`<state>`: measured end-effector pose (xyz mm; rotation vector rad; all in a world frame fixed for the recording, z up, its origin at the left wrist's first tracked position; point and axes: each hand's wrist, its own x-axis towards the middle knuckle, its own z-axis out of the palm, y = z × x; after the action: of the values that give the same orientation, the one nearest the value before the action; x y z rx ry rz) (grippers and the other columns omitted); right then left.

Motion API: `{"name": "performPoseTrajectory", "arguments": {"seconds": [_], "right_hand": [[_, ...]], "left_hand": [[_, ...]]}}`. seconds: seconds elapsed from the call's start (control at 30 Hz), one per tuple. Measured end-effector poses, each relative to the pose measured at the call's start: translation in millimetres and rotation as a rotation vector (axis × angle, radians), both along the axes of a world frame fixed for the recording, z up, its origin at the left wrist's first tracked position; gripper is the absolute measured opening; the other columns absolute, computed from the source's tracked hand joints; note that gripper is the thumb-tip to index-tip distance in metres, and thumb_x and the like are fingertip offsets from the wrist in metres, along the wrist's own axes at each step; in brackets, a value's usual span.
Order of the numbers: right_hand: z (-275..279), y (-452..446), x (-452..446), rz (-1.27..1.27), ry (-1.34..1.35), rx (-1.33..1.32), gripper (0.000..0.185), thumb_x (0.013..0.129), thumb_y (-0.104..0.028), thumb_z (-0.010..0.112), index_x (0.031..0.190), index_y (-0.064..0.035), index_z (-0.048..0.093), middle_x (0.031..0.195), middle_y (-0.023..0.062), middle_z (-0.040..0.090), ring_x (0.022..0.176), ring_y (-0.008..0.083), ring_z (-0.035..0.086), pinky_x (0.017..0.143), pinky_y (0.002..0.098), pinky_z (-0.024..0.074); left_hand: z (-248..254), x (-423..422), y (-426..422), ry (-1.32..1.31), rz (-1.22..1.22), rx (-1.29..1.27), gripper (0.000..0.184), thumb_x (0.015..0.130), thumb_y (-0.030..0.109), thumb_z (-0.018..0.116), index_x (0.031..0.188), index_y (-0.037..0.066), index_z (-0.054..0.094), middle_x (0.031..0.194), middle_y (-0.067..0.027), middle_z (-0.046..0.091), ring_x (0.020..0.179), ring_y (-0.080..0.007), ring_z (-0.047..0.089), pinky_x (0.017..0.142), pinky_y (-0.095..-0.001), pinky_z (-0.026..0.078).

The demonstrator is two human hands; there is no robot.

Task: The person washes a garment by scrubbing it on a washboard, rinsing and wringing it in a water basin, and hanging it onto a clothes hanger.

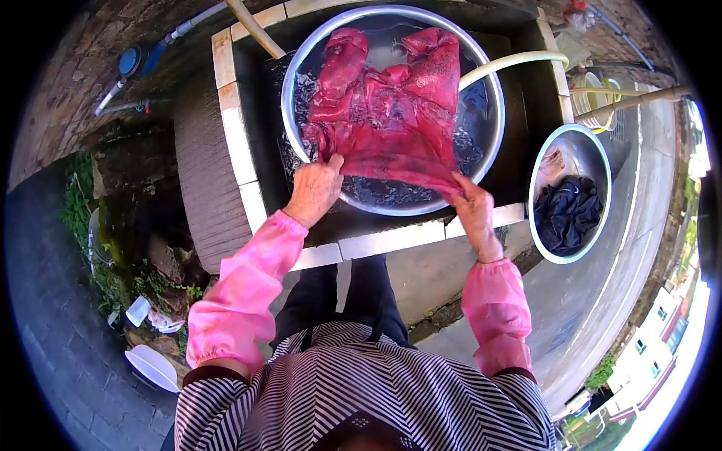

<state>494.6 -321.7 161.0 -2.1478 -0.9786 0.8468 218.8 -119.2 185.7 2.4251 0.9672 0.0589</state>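
Note:
A soaked red garment (398,120) spreads across a large metal basin (498,128) of water, its near edge stretched toward me. At that edge's left end, my left hand (314,188) is closed on the cloth, fingers curled over the basin's rim area. My right hand (474,210) pinches the right end of the same edge, just above the near rim. Between the hands the fabric hangs taut over the water. A pale hose (519,59) reaches over the basin's right side, its end hidden against the garment.
The basin sits in a tiled trough (391,239) with raised edges. To the right stands a smaller metal basin (571,259) with dark clothing (569,214) inside. A wooden pole (256,28) leans in at upper left. A white bowl (153,367) lies at lower left.

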Motion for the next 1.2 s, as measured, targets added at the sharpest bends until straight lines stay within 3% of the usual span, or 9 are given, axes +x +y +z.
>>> {"name": "performPoseTrajectory", "arguments": {"seconds": [0.13,0.23,0.4,0.43,0.53,0.57,0.67,0.77,1.2], "right_hand": [[-41,-15,-52,-0.071,0.281,-0.124,0.042,0.079,0.0,0.07,0.121,-0.0025,0.064,0.089,0.0184,0.072,0.082,0.0226,0.072,0.071,0.0308,0.0556],[-47,-18,-67,-0.043,0.233,-0.071,0.04,0.083,0.005,0.066,0.123,0.002,0.061,0.091,0.0162,0.072,0.081,0.0178,0.071,0.072,0.0275,0.0568],[-43,-9,-95,-0.205,0.549,0.056,0.041,0.086,0.01,0.059,0.127,0.0079,0.055,0.1,0.0148,0.07,0.084,0.0169,0.069,0.077,0.026,0.0571],[-34,-5,-100,-0.201,0.543,0.044,0.042,0.086,0.01,0.059,0.127,0.0079,0.054,0.1,0.0145,0.07,0.085,0.0166,0.069,0.076,0.0258,0.0569],[-39,-5,-114,-0.199,0.598,0.067,0.044,0.086,0.011,0.058,0.129,0.0072,0.053,0.1,0.012,0.07,0.085,0.0139,0.067,0.076,0.0251,0.0558],[-38,-4,-117,-0.208,0.626,0.065,0.044,0.085,0.011,0.058,0.129,0.0071,0.053,0.1,0.0114,0.07,0.084,0.0134,0.067,0.076,0.025,0.0556],[-29,-5,-125,-0.284,0.769,0.053,0.045,0.086,0.009,0.059,0.131,0.006,0.053,0.105,0.0102,0.068,0.088,0.0119,0.064,0.079,0.0244,0.0536],[-14,-6,-135,-0.346,0.894,0.062,0.045,0.088,0.007,0.059,0.132,0.0053,0.052,0.11,0.0102,0.067,0.094,0.0115,0.063,0.084,0.0247,0.0516],[22,-11,-151,-0.36,0.945,0.07,0.048,0.092,-0.002,0.061,0.138,0.0021,0.047,0.117,0.0105,0.064,0.1,0.0146,0.063,0.087,0.0283,0.0533]], "left_hand": [[-43,-31,-51,0.069,0.049,-0.087,0.018,0.075,0.014,0.069,0.086,0.008,0.056,0.067,-0.0159,0.061,0.071,-0.0354,0.063,0.068,-0.0481,0.049],[-41,-37,-64,-0.024,0.153,-0.107,0.016,0.078,0.013,0.068,0.087,0.006,0.057,0.068,-0.0166,0.062,0.069,-0.0375,0.063,0.064,-0.0461,0.05],[-43,-26,-74,-0.36,0.372,-0.327,0.015,0.084,0.01,0.064,0.096,0.002,0.063,0.068,-0.0174,0.063,0.061,-0.0362,0.063,0.057,-0.0409,0.049],[-38,-25,-75,-0.34,0.452,-0.608,0.015,0.088,0.009,0.061,0.099,-0.001,0.064,0.069,-0.0116,0.064,0.062,-0.0242,0.064,0.057,-0.0368,0.048],[-63,-23,-91,-0.571,0.514,-0.824,0.016,0.092,0.01,0.057,0.1,-0.002,0.063,0.078,-0.0047,0.066,0.071,-0.0136,0.063,0.058,-0.0325,0.048],[-62,-22,-93,-0.621,0.537,-0.908,0.021,0.095,0.011,0.055,0.109,-0.003,0.063,0.093,-0.0021,0.067,0.083,-0.0124,0.064,0.065,-0.0298,0.052],[-48,-25,-103,-0.659,0.864,-1.343,0.027,0.094,0.013,0.057,0.117,-0.001,0.061,0.102,-0.0043,0.066,0.086,-0.0136,0.065,0.075,-0.0286,0.055],[-39,-24,-102,-0.713,0.86,-1.514,0.032,0.093,0.014,0.06,0.122,0.001,0.059,0.106,-0.0049,0.066,0.088,-0.0136,0.065,0.081,-0.029,0.056],[-43,-8,-104,-0.654,0.973,-1.356,0.01,0.087,0.008,0.063,0.092,0.002,0.068,0.08,-0.0037,0.067,0.069,-0.0109,0.064,0.063,-0.0275,0.055]]}}
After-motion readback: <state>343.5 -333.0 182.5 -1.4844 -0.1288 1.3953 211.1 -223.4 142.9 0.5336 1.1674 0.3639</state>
